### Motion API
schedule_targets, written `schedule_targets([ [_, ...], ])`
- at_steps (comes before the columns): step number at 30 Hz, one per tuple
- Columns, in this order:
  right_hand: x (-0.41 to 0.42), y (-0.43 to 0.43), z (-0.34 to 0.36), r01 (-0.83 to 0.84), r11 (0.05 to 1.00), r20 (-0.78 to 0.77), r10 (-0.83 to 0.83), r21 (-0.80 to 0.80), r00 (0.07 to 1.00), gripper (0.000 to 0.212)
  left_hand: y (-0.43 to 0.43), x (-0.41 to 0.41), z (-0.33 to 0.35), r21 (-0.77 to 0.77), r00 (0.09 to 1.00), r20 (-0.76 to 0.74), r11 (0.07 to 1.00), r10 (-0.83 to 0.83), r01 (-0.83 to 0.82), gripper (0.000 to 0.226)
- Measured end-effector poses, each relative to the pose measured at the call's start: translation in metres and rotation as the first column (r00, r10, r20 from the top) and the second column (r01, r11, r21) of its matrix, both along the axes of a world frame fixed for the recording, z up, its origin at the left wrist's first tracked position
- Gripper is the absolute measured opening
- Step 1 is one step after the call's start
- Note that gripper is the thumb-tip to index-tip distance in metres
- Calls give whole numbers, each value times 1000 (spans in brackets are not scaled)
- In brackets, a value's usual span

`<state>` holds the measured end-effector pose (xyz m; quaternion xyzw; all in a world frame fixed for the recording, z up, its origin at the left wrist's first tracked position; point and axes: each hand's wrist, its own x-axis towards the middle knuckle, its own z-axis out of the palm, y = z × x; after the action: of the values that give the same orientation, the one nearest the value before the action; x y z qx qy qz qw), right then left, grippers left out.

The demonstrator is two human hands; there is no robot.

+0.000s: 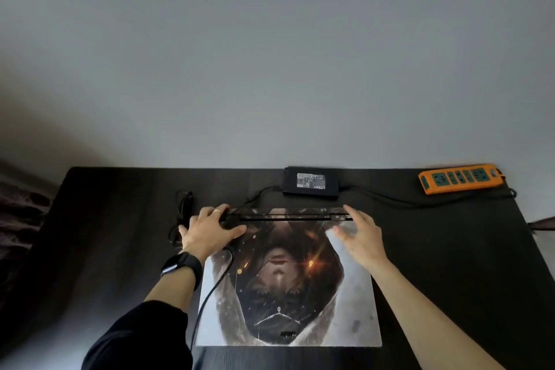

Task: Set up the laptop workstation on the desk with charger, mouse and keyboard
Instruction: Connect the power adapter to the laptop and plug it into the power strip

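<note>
Laptop (288,294) under left hand (207,231), right hand (362,237), both spread.

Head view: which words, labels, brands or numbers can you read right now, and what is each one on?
Charger: the white sticker of fine print is too small to read.
Charger: the larger upside-down word under the sticker is possibly "LITEON", but it is blurred and not certain.
Laptop: the small dark mark near the front edge of the lid is unreadable.
Power strip: no text can be read.
</note>
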<state>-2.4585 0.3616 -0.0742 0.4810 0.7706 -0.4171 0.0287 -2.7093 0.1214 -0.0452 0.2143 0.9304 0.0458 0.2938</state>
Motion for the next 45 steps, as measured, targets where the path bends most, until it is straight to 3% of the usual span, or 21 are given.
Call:
schedule_targets([
  [5, 16, -11, 9, 5, 1000, 95, -4, -8, 995, 69, -13, 23, -4, 7, 999, -39, 1000, -21, 21, 84],
  [11, 60, -48, 8, 14, 1000, 84, -13, -18, 996, 69, -48, 68, -7, -14, 990, -124, 997, -71, 70, 84],
  [15, 57, -44, 13, 14, 999, 82, -17, 28, 996, 66, -69, 114, -1, 142, 944, -323, 990, 70, -25, 84],
  [18, 57, -57, 17, -1, 997, 115, -7, 73, 993, 62, -106, 163, -3, 177, 914, -326, 966, 240, -190, 81],
  [20, 59, -76, 23, -83, 972, 230, 31, 220, 973, 60, -132, 188, -4, 100, 918, -286, 961, 276, -258, 69],
  [22, 66, -101, 30, -274, 881, 313, 155, 385, 937, 60, -150, 200, -6, 8, 946, -194, 964, 261, -264, 49],
  [24, 79, -133, 34, -403, 805, 284, 302, 436, 910, 59, -159, 203, -3, 12, 964, -170, 978, 205, -206, 38],
  [26, 92, -172, 36, -427, 838, 181, 387, 339, 904, 51, -161, 201, 2, -4, 971, -219, 995, 98, -101, 36],
  [28, 99, -208, 34, -422, 884, 90, 412, 200, 907, 45, -152, 194, 6, -4, 973, -210, 995, 94, -97, 30],
  [31, 104, -245, 28, -479, 856, 54, 478, 193, 877, 40, -137, 181, 14, -35, 975, -112, 979, 194, -199, 24],
  [35, 111, -260, 24, -482, 856, 59, 480, 184, 875, 36, -127, 174, 22, -240, 983, -167, 970, -75, 33, 23],
  [37, 109, -258, 27, -490, 863, 37, 489, 124, 872, 34, -123, 176, 25, -235, 997, -69, 972, -43, 26, 21],
  [40, 98, -252, 38, -494, 855, 0, 500, -161, 866, 29, -114, 178, 25, -58, 942, 203, 964, 266, -260, 25],
  [43, 90, -243, 51, -464, 834, 21, 492, -300, 870, 28, -96, 176, 25, 173, 690, 496, 719, 526, -673, 28],
  [45, 96, -233, 59, -295, 843, 6, 334, -450, 943, 34, -82, 176, 24, 234, 609, 567, 601, 554, -764, 24],
])
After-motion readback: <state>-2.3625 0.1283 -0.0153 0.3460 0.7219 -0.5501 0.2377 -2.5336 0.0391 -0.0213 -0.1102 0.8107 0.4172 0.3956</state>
